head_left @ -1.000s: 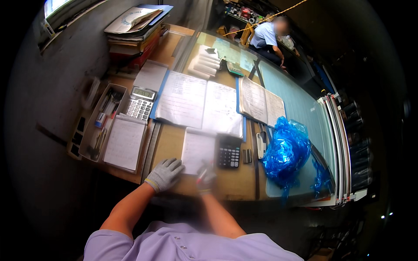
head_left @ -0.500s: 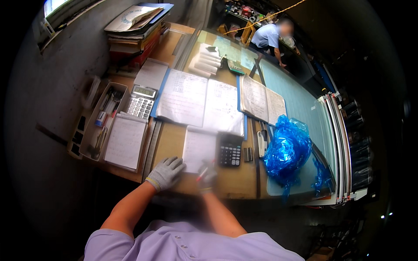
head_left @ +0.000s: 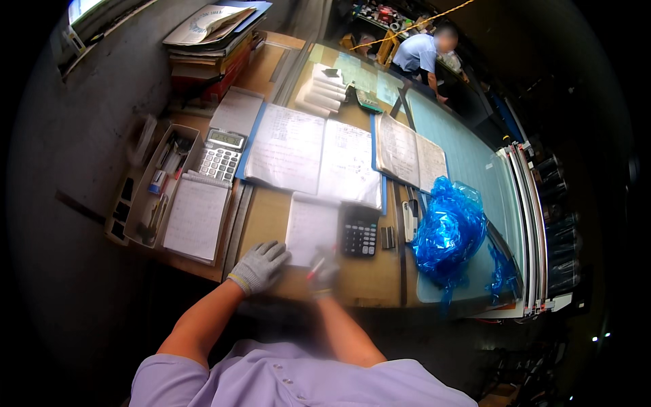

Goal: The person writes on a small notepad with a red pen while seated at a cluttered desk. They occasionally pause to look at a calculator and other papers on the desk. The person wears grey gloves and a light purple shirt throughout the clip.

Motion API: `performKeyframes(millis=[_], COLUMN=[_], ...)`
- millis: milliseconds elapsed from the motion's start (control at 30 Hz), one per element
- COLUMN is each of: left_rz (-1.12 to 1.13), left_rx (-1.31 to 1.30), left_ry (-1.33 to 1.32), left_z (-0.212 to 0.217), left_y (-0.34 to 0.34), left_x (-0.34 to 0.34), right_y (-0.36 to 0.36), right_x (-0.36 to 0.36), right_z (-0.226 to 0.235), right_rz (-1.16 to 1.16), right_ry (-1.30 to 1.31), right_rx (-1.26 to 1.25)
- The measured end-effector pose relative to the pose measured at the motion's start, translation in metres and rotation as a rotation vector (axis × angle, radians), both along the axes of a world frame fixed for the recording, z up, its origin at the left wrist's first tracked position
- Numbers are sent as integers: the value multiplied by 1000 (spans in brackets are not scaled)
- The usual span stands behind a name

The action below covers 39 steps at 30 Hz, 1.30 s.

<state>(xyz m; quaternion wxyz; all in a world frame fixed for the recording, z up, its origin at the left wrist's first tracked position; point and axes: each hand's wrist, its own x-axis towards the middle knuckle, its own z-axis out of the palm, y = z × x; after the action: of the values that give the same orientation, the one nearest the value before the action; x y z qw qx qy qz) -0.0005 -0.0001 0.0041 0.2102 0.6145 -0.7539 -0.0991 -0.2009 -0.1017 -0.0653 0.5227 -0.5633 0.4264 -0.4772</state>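
Note:
A white notepad (head_left: 310, 227) with faint writing lies in front of me on the table. My left hand (head_left: 260, 266), in a grey knitted glove, rests flat at its lower left edge with the fingers stretched out. My right hand (head_left: 324, 273), gloved too and somewhat blurred, is closed round a red and white pen (head_left: 314, 270) over the pad's lower right corner. The pen's tip is too blurred to make out. Right of the pad lies a black calculator (head_left: 360, 232). Behind it an open ledger (head_left: 285, 149) with handwritten pages is spread out.
A crumpled blue plastic bag (head_left: 447, 230) lies right, beside a stapler (head_left: 409, 220). Another open book (head_left: 400, 149) lies behind. At left are a silver calculator (head_left: 220, 156), a second notepad (head_left: 196, 217) and a stationery box (head_left: 144, 203). A person (head_left: 417, 54) leans over at the far right.
My left hand stays flat beside the pad. My right hand keeps its hold on the pen with barely any shift. The whole view has tilted very slightly.

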Motion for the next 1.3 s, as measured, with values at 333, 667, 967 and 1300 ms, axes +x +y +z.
performKeyframes(millis=[333, 667, 967, 1300], left_rz=[-4, -11, -8, -4], left_rx=[-16, 9, 10, 21], left_ry=[-5, -16, -4, -7], left_z=[-2, 1, 3, 2], left_y=[0, 0, 1, 1], left_x=[1, 2, 1, 1], right_y=[3, 4, 4, 4], right_x=[5, 7, 7, 7], right_z=[17, 19, 19, 25], right_rz=[-13, -30, -37, -45], right_ry=[50, 54, 95, 209], right_rx=[49, -93, -119, -227])
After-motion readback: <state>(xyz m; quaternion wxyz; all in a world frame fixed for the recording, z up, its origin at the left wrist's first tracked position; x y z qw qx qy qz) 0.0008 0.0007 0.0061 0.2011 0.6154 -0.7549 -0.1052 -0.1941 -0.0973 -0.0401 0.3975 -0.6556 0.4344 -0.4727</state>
